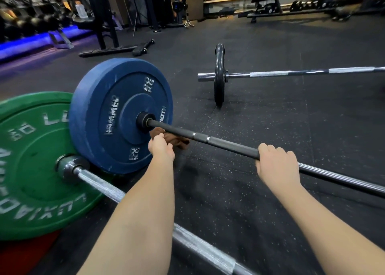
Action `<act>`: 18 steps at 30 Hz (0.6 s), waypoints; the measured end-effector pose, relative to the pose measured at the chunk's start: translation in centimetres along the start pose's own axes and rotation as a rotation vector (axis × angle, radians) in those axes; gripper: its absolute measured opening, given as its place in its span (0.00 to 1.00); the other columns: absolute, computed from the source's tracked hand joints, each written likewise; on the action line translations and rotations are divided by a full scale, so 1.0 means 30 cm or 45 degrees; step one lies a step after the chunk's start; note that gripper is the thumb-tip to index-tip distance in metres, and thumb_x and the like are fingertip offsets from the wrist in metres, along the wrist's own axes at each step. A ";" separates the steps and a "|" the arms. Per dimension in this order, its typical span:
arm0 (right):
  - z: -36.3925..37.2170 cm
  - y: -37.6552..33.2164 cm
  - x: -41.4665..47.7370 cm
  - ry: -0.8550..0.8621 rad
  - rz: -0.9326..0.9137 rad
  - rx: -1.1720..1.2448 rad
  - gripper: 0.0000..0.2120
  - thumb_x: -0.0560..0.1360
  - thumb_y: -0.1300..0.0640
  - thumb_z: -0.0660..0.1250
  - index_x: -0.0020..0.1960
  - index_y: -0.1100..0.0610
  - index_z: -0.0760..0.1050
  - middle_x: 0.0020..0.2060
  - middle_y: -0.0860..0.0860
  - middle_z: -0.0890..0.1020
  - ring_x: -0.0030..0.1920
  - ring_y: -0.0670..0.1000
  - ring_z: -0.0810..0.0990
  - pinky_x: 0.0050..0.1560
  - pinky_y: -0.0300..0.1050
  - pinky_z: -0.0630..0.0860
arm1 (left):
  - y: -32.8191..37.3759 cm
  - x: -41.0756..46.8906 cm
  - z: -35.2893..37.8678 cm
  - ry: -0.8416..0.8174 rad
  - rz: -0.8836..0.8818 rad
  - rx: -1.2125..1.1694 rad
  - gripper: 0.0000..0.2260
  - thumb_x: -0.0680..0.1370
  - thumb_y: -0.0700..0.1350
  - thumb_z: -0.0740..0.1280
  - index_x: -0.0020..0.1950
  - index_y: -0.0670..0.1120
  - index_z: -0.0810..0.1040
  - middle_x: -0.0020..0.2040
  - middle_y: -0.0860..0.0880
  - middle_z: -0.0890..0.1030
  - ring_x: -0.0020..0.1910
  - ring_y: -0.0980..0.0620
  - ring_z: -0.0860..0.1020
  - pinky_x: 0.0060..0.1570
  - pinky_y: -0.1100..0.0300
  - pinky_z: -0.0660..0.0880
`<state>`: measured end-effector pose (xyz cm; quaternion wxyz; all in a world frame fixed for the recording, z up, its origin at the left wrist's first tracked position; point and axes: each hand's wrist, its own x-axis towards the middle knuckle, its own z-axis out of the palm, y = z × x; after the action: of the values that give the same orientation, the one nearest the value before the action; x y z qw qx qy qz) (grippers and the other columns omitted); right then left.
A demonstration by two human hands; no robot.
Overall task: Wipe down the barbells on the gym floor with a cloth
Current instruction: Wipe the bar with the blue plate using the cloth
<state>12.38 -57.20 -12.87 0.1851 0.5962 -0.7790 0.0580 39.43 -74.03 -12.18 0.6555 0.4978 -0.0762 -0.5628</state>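
Observation:
A black barbell [210, 139] with a blue 20 kg plate [108, 110] lies across the middle of the floor. My left hand [161, 148] grips a brown cloth [174, 139] just under the bar, close to the blue plate. My right hand [277, 164] grips the same bar farther right. Nearer to me a silver barbell [104, 188] carries a green plate [27, 166]; my left forearm crosses over it. A third barbell [291, 73] with a thin black plate [219, 74] lies farther back on the right.
Black speckled rubber floor [260, 116] spreads between the bars. A rack base [104, 50] and a loose black handle [143, 46] sit at the back left, dumbbell racks [25, 22] behind them. A bench [268, 2] stands at the back right.

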 end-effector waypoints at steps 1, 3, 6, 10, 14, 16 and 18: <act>-0.009 -0.003 0.001 -0.022 -0.007 0.001 0.17 0.75 0.52 0.72 0.42 0.53 0.62 0.33 0.47 0.67 0.34 0.55 0.71 0.38 0.48 0.60 | 0.007 0.013 -0.001 -0.009 0.003 -0.033 0.14 0.83 0.35 0.60 0.68 0.40 0.77 0.44 0.51 0.80 0.37 0.58 0.78 0.68 0.52 0.70; -0.020 -0.004 0.003 -0.061 -0.013 0.014 0.15 0.77 0.51 0.69 0.44 0.52 0.62 0.36 0.47 0.69 0.39 0.55 0.76 0.39 0.48 0.60 | 0.022 0.020 -0.001 -0.002 -0.013 -0.007 0.17 0.83 0.36 0.60 0.70 0.41 0.77 0.55 0.51 0.83 0.46 0.61 0.80 0.58 0.55 0.74; -0.032 -0.007 0.003 -0.083 -0.008 0.027 0.14 0.78 0.50 0.68 0.44 0.52 0.62 0.36 0.47 0.72 0.40 0.55 0.78 0.40 0.49 0.61 | 0.029 0.005 0.010 0.021 0.016 0.079 0.11 0.81 0.35 0.60 0.58 0.43 0.79 0.41 0.50 0.79 0.26 0.57 0.76 0.30 0.65 0.74; -0.045 -0.008 0.003 -0.131 -0.006 0.024 0.12 0.80 0.49 0.64 0.46 0.52 0.62 0.38 0.46 0.69 0.43 0.54 0.78 0.41 0.48 0.62 | 0.038 0.012 -0.014 -0.074 0.007 0.202 0.18 0.79 0.31 0.56 0.62 0.44 0.78 0.47 0.45 0.82 0.39 0.48 0.81 0.46 0.55 0.78; -0.055 -0.013 0.005 -0.142 0.001 0.016 0.12 0.81 0.49 0.63 0.47 0.52 0.61 0.40 0.47 0.75 0.44 0.54 0.79 0.41 0.48 0.62 | 0.012 0.003 -0.039 -0.134 -0.077 0.347 0.19 0.78 0.29 0.55 0.62 0.43 0.77 0.56 0.40 0.82 0.51 0.42 0.82 0.60 0.46 0.75; -0.055 -0.014 0.004 -0.156 0.010 0.006 0.12 0.82 0.49 0.62 0.47 0.52 0.61 0.42 0.47 0.76 0.44 0.54 0.78 0.42 0.48 0.62 | -0.008 -0.016 -0.023 -0.136 -0.094 0.354 0.18 0.78 0.29 0.56 0.60 0.43 0.77 0.53 0.41 0.82 0.49 0.42 0.82 0.53 0.48 0.78; -0.052 -0.013 0.006 -0.176 0.005 0.012 0.11 0.82 0.49 0.61 0.47 0.52 0.61 0.42 0.47 0.74 0.43 0.53 0.76 0.42 0.48 0.62 | -0.009 0.000 -0.003 -0.059 0.009 0.356 0.17 0.76 0.29 0.57 0.59 0.42 0.77 0.49 0.41 0.82 0.49 0.41 0.82 0.47 0.50 0.80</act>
<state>13.05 -57.01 -11.41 0.1279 0.5980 -0.7910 0.0208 39.32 -73.94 -12.43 0.5799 0.5708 -0.1709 -0.5556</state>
